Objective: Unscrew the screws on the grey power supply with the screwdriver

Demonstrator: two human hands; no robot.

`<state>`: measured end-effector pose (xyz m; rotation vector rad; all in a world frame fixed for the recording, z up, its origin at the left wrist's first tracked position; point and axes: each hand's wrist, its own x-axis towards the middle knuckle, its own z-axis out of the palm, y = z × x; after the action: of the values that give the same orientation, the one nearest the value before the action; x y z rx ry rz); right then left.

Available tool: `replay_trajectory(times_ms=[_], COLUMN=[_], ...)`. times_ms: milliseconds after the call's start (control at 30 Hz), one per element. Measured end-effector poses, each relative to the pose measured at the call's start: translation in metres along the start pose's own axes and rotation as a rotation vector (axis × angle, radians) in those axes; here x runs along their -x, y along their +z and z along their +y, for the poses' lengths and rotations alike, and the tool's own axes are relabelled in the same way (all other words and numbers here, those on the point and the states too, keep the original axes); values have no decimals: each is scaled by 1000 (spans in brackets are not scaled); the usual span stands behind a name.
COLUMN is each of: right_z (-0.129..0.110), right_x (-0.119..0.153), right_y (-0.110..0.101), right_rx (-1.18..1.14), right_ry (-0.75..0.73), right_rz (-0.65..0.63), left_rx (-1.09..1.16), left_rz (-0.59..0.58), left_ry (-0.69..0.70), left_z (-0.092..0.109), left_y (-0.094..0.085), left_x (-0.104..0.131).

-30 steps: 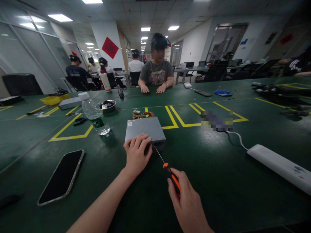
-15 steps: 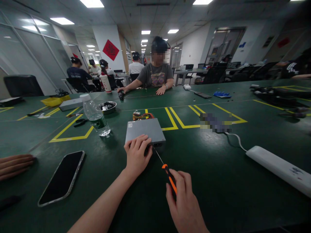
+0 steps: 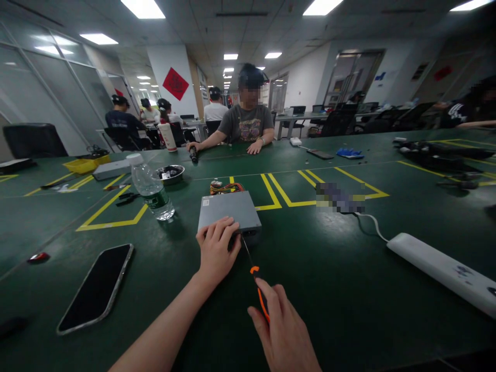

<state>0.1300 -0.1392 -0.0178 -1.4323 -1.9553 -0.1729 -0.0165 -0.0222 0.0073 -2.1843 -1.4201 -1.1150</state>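
A grey metal computer power supply (image 3: 228, 204) lies on the green table, its bundle of coloured wires (image 3: 230, 189) behind it. My left hand (image 3: 217, 245) grips its near left edge, fingers over the top and thumb down by the front face. In my right hand (image 3: 284, 323) is an orange and black screwdriver (image 3: 262, 299), held by the handle. Its shaft slants up and away to the front face beside my left thumb. The tip is too small and dark to see what it touches.
Left of the power supply stands a water bottle (image 3: 152, 194), near a metal bowl (image 3: 170, 174). A phone (image 3: 96, 287) lies at the near left, a small red object (image 3: 39, 257) beyond it. A white power strip (image 3: 442, 271) is at right. Across the table sits a person (image 3: 248, 119).
My right hand and the screwdriver handle have shifted left and slightly down. My left hand keeps its place on the power supply. Another person's hand has left the left edge, where a red object now shows.
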Motion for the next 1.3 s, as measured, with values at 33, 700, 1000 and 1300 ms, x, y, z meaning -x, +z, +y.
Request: replay_trajectory(times_ms=[33, 700, 1000, 1300], right_z=[-1, -9, -1, -9], right_x=[2, 1, -11, -7], right_y=[3, 4, -5, 0], right_rx=[-16, 73, 176, -40], right_ry=[-1, -103, -113, -42], right_rz=[-2, -14, 237, 14], left_rx=[0, -1, 10, 10], left_rz=[2, 20, 2, -1], left_ry=[0, 3, -15, -9], left_z=[0, 0, 0, 1], left_y=[0, 1, 1, -1], left_x=[0, 0, 1, 0])
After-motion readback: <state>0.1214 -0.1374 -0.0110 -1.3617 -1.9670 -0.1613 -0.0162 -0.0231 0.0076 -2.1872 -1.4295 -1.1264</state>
